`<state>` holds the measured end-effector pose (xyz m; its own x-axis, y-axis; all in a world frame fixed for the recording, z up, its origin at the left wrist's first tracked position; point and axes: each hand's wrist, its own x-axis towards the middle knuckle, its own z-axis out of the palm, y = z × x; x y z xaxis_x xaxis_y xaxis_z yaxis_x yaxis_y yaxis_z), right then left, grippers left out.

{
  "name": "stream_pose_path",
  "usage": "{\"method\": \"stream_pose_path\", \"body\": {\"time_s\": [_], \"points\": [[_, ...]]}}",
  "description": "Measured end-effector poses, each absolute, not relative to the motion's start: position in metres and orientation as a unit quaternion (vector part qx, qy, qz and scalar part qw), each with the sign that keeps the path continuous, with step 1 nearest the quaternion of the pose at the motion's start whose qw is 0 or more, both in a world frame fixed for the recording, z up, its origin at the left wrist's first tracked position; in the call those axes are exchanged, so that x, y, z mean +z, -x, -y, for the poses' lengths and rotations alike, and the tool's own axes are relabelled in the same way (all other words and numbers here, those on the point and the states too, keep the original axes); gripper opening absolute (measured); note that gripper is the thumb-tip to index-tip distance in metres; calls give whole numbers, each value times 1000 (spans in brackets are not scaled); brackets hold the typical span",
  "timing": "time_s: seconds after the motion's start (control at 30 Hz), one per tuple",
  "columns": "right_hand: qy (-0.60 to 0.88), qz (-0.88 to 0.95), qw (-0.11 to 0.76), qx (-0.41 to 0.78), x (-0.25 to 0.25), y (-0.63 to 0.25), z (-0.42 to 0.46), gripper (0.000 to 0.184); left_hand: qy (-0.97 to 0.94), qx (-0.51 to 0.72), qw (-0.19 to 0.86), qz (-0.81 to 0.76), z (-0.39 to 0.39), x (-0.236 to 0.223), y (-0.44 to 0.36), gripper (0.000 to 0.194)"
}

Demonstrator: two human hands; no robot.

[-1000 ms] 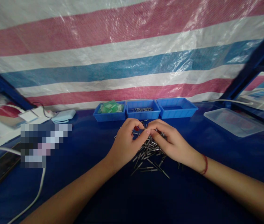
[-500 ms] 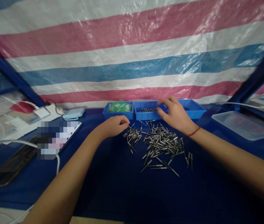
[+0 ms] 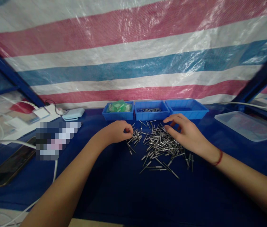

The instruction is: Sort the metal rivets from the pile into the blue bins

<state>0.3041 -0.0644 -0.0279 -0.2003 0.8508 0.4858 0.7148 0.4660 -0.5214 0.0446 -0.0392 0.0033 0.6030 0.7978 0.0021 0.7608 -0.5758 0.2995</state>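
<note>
A large heap of metal blind rivets (image 3: 164, 142) lies on the dark blue tabletop (image 3: 124, 189). Left of it sits a smaller cluster of rivets (image 3: 136, 136). My left hand (image 3: 118, 131) is at that cluster, thumb and fingers pinched together; whatever is between the tips is too small to make out. Over the back right of the large heap is my right hand (image 3: 185, 130), its fingers apart and nothing visible in them. Behind the heaps, the middle blue bin (image 3: 152, 116) contains several rivets.
The left blue bin (image 3: 118, 116) holds green-and-clear packets (image 3: 120, 106); the right blue bin (image 3: 187, 114) adjoins the middle one. A translucent plastic lid (image 3: 246, 127) lies at right. At left are a phone (image 3: 8, 167), white cables (image 3: 55, 173) and a light blue case (image 3: 73, 114).
My hands were together over the heap, then parted. My right hand went to the middle bin and has come back down to the large heap. My left hand moved left to the small cluster.
</note>
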Motion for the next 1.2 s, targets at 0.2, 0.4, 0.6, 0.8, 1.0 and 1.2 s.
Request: {"method": "stream_pose_path", "body": {"time_s": [0.2, 0.4, 0.6, 0.8, 1.0, 1.2], "points": [[497, 776, 374, 99, -28, -304, 68, 17, -887, 49, 132, -439, 42, 4, -51, 21], [490, 780, 373, 108, -31, -301, 70, 16, -887, 39, 121, -443, 45, 5, -51, 23], [482, 785, 371, 118, -32, -297, 73, 16, -886, 28, 127, -445, 47, 6, -53, 27], [481, 792, 356, 122, -31, -297, 75, 15, -883, 13, 132, -450, 47, 5, -53, 24], [478, 796, 352, 118, -33, -297, 75, 14, -878, 15, 141, -457, 48, 4, -54, 19], [479, 798, 346, 121, -33, -297, 75, 14, -880, 7, 142, -453, 48, 6, -52, 19]]}}
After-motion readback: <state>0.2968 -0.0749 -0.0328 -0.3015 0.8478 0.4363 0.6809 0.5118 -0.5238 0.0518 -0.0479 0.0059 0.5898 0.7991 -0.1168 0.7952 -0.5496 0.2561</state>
